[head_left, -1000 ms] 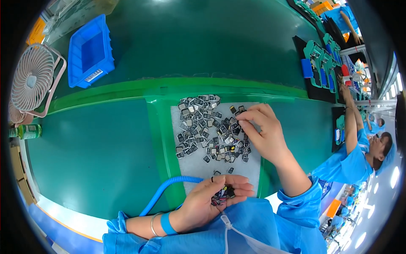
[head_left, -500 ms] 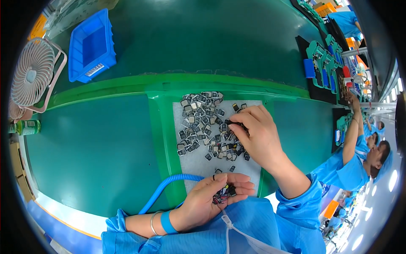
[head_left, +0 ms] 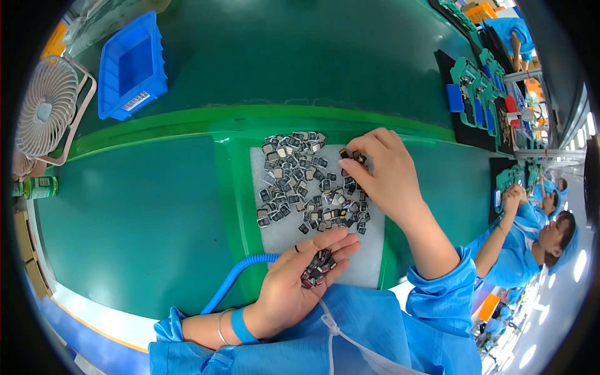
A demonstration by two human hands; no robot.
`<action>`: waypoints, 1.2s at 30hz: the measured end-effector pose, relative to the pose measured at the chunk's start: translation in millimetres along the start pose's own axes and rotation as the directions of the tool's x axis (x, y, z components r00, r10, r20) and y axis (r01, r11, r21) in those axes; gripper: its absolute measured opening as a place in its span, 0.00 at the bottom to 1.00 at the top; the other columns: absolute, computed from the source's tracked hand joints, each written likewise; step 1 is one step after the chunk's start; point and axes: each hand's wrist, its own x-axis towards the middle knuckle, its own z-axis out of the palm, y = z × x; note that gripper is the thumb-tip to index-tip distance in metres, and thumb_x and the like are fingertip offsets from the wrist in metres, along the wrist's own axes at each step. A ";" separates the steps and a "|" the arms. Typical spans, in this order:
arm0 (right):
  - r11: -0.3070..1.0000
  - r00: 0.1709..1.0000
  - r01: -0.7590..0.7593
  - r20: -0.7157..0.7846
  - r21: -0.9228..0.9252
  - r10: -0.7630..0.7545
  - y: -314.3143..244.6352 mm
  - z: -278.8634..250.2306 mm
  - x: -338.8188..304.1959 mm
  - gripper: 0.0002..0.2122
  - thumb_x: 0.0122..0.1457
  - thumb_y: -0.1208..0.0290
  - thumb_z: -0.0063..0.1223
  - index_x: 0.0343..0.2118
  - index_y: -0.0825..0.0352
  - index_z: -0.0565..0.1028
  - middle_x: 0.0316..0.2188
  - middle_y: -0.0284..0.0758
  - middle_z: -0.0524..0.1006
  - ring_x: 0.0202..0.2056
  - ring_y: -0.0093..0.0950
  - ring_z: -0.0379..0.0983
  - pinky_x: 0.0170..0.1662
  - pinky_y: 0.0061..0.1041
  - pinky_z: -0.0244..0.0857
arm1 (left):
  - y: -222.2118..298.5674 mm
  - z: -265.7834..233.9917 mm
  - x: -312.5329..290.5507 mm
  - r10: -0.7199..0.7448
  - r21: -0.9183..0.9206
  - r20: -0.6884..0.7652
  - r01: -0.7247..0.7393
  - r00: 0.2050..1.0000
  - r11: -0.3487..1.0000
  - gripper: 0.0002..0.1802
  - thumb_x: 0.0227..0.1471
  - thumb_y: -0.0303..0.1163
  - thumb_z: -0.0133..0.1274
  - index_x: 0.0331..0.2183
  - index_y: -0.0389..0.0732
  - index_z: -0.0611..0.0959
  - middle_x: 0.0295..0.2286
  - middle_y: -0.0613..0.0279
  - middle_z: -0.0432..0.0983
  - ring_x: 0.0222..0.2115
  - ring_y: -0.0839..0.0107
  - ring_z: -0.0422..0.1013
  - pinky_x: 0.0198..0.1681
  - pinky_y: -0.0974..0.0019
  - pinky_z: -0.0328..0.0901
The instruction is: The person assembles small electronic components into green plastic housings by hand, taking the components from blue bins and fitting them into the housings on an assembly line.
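Green counter (head_left: 137,219) surrounds our pale mat (head_left: 374,247) of memory cards (head_left: 286,178). Our right hand (head_left: 390,172) has shifted to its two o'clock, reaching outlying cards (head_left: 359,157); we cannot tell whether its fingers pinch one. At six, our left hand (head_left: 289,278) cups more, fingers loosely spread.

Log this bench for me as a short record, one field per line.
Left hand: palm up, cupping small dark pieces
Right hand: fingertips at black pieces, grip unclear
Pale mat: under many small card-like pieces
By left hand: coiled blue cord
Upper left: blue bin, pale pink fan
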 end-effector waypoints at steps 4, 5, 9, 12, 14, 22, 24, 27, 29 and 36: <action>0.993 0.998 0.066 -0.011 -0.098 -0.067 -3.3 -1.1 5.5 0.07 0.49 0.71 0.64 0.28 0.64 0.75 0.29 0.34 0.72 0.33 0.36 0.68 0.37 0.33 0.65 | -4.3 -0.2 -0.1 -0.004 -0.003 0.011 0.004 1.000 1.000 0.26 0.67 0.37 0.34 0.60 0.34 0.65 0.60 0.51 0.63 0.62 0.63 0.59 0.62 0.63 0.54; 0.987 0.995 0.100 -0.014 -0.123 -0.102 -3.5 -0.4 7.4 0.07 0.49 0.72 0.63 0.27 0.64 0.75 0.28 0.34 0.71 0.33 0.37 0.69 0.36 0.34 0.66 | -4.0 -1.2 0.5 -0.010 -0.004 0.020 0.010 1.000 1.000 0.26 0.67 0.37 0.34 0.60 0.34 0.65 0.60 0.51 0.63 0.62 0.63 0.59 0.62 0.63 0.54; 1.000 1.000 0.020 0.023 -0.005 -0.020 -6.2 -7.6 2.7 0.04 0.50 0.74 0.61 0.27 0.65 0.76 0.28 0.34 0.74 0.33 0.37 0.71 0.36 0.34 0.67 | -1.8 -0.9 1.4 -0.010 -0.024 0.012 0.010 1.000 1.000 0.26 0.67 0.38 0.35 0.60 0.35 0.65 0.59 0.52 0.63 0.61 0.63 0.60 0.63 0.61 0.54; 0.887 0.952 0.114 0.205 0.448 -0.226 -30.6 -29.6 -16.0 0.06 0.50 0.77 0.62 0.32 0.65 0.80 0.33 0.35 0.77 0.36 0.35 0.72 0.38 0.31 0.67 | -4.7 -3.2 -0.6 0.124 -0.063 -0.080 -0.129 0.989 0.990 0.26 0.67 0.39 0.35 0.61 0.35 0.65 0.59 0.52 0.64 0.61 0.64 0.60 0.62 0.61 0.55; 0.857 0.930 0.157 0.218 0.492 -0.295 -42.8 -33.2 -25.9 0.07 0.50 0.78 0.62 0.33 0.65 0.80 0.32 0.35 0.76 0.35 0.34 0.71 0.37 0.31 0.66 | -9.1 -8.4 1.2 0.133 -0.067 -0.072 -0.138 0.989 0.988 0.26 0.67 0.39 0.35 0.60 0.35 0.66 0.59 0.52 0.64 0.60 0.64 0.61 0.62 0.61 0.55; 0.970 0.981 0.179 0.049 0.165 -0.189 -13.6 11.8 -16.3 0.09 0.51 0.79 0.61 0.36 0.63 0.82 0.30 0.33 0.72 0.34 0.33 0.67 0.36 0.29 0.63 | 0.7 3.1 -1.3 0.010 -0.047 -0.050 -0.012 0.999 0.999 0.28 0.68 0.39 0.30 0.59 0.29 0.66 0.57 0.42 0.65 0.60 0.55 0.62 0.63 0.59 0.57; 0.972 0.981 0.183 0.041 0.147 -0.191 -6.7 13.2 -14.1 0.09 0.51 0.79 0.62 0.36 0.63 0.82 0.30 0.33 0.72 0.34 0.33 0.67 0.36 0.29 0.63 | 0.9 3.4 -1.1 -0.003 -0.018 -0.035 0.002 0.999 1.000 0.28 0.68 0.39 0.29 0.59 0.28 0.66 0.57 0.41 0.65 0.60 0.54 0.61 0.63 0.59 0.57; 0.977 0.982 0.187 0.015 0.104 -0.189 -0.1 14.7 -9.9 0.09 0.50 0.78 0.62 0.36 0.61 0.82 0.30 0.32 0.72 0.34 0.34 0.68 0.36 0.31 0.64 | 1.0 3.9 -2.2 -0.011 -0.013 -0.037 0.010 0.999 1.000 0.28 0.69 0.39 0.28 0.59 0.28 0.65 0.57 0.41 0.64 0.60 0.53 0.61 0.63 0.58 0.57; 0.980 0.983 0.185 -0.001 0.075 -0.186 0.8 13.9 -9.5 0.09 0.50 0.76 0.62 0.35 0.59 0.82 0.30 0.32 0.73 0.34 0.34 0.69 0.36 0.32 0.65 | 0.3 3.2 -2.4 -0.011 -0.019 -0.029 0.011 1.000 1.000 0.28 0.69 0.38 0.28 0.59 0.28 0.65 0.57 0.41 0.64 0.60 0.53 0.61 0.63 0.58 0.57; 0.967 0.967 0.235 0.072 0.096 -0.243 -6.9 3.5 -16.4 0.09 0.48 0.75 0.64 0.34 0.60 0.81 0.32 0.32 0.73 0.35 0.35 0.69 0.38 0.33 0.65 | -0.3 4.6 -2.0 -0.013 -0.011 -0.030 0.013 0.999 1.000 0.28 0.69 0.38 0.28 0.59 0.27 0.65 0.57 0.40 0.65 0.60 0.53 0.62 0.62 0.59 0.58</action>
